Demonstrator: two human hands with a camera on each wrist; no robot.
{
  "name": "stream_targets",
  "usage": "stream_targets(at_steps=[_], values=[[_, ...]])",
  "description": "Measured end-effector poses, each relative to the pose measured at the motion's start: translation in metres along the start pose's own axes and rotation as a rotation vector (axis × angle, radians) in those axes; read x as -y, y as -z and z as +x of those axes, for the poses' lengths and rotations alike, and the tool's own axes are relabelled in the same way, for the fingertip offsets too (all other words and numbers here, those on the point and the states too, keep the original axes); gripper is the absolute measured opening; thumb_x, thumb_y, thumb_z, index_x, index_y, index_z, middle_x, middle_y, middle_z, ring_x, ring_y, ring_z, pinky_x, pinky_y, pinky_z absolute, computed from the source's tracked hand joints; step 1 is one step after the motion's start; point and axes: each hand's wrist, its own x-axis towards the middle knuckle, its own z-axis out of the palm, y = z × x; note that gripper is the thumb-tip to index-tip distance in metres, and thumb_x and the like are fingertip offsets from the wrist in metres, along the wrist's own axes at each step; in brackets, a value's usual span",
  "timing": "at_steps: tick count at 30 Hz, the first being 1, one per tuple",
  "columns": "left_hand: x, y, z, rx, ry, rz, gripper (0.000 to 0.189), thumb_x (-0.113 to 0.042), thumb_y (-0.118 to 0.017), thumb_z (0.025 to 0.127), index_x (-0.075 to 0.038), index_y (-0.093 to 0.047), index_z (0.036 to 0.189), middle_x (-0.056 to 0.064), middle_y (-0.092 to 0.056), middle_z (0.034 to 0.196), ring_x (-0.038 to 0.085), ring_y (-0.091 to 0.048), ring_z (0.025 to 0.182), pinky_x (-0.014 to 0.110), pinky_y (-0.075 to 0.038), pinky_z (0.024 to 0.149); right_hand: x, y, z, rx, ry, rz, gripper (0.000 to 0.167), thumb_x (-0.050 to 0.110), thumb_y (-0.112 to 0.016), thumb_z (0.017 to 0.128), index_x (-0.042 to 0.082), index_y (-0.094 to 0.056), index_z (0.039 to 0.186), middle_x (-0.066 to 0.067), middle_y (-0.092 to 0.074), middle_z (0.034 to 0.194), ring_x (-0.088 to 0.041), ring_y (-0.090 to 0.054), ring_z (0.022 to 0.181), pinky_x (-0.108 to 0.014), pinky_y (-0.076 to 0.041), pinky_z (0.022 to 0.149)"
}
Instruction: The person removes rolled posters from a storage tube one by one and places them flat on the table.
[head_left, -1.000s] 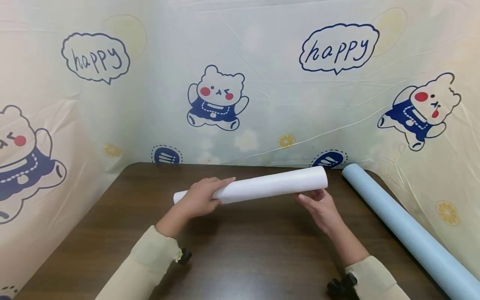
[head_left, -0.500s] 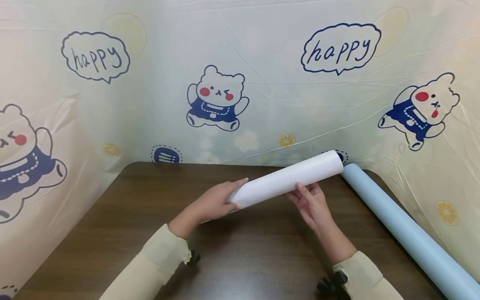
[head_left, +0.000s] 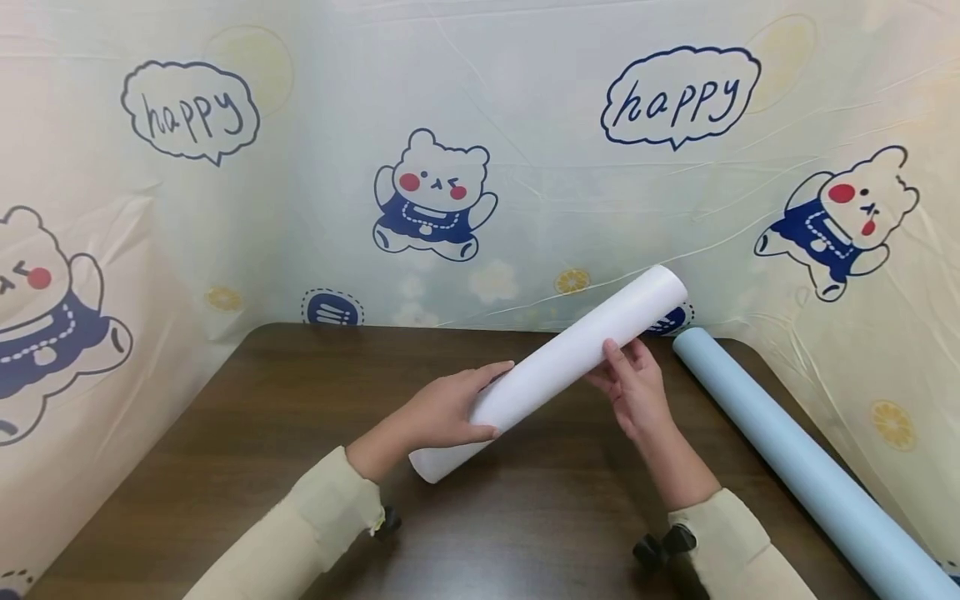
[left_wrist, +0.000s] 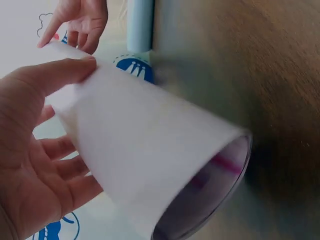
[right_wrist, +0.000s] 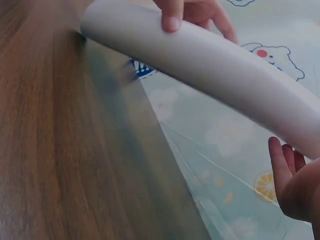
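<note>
A white paper roll [head_left: 553, 372] is held slanting over the table, its far right end raised and its near left end low. My left hand [head_left: 442, 410] grips it near the low end, thumb on the near side and fingers over the far side. Further up, my right hand [head_left: 639, 393] holds the roll from below, with the thumb against its near face. The left wrist view looks into the roll's hollow end, where a magenta streak [left_wrist: 225, 162] shows inside. In the right wrist view, the right fingertips [right_wrist: 275, 145] lie right at the roll's underside.
A long light blue roll [head_left: 810, 467] lies along the right side of the brown wooden table [head_left: 225, 500]. Behind and beside the table hangs a printed cloth [head_left: 525, 100] with bears and lettering. Dark devices [head_left: 663, 546] sit at the sleeve cuffs.
The white roll has tilted more steeply, its right end rising and its left end coming down towards me. My left hand has moved right; the right thumb has come onto the roll's near face.
</note>
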Motion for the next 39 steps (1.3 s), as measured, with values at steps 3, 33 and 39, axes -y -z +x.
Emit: stream_targets(at_steps=[3,33,39], values=[[-0.001,-0.002,0.0,0.027,0.012,-0.105,0.087,-0.034,-0.078,0.082,-0.022,-0.03,0.153,0.004,-0.058,0.128,0.017,-0.059,0.105,0.038,-0.052,0.082,-0.001,0.003,-0.002,0.058,-0.029,-0.044,0.044,0.005,-0.055,0.098,0.011,-0.038,0.138,-0.005,-0.058,0.121,-0.017,-0.066,0.099,-0.037,-0.056,0.082],[-0.011,-0.043,0.002,0.075,0.211,-0.653,0.086,-0.029,-0.079,0.083,-0.015,-0.029,0.152,0.01,-0.049,0.131,0.019,-0.064,0.093,0.04,-0.058,0.062,-0.024,-0.007,-0.004,-0.003,-0.242,-0.591,0.061,-0.004,-0.059,0.088,-0.001,-0.037,0.145,-0.028,-0.055,0.129,-0.023,-0.065,0.094,-0.04,-0.058,0.075],[-0.012,-0.042,0.005,0.001,0.212,-0.655,0.084,-0.015,-0.078,0.083,-0.023,-0.03,0.152,0.013,-0.047,0.127,0.025,-0.064,0.095,0.041,-0.058,0.064,-0.031,-0.009,-0.005,0.115,-0.28,-0.704,0.074,-0.006,-0.066,0.083,0.001,-0.033,0.148,-0.027,-0.053,0.132,-0.034,-0.064,0.104,-0.045,-0.057,0.078]])
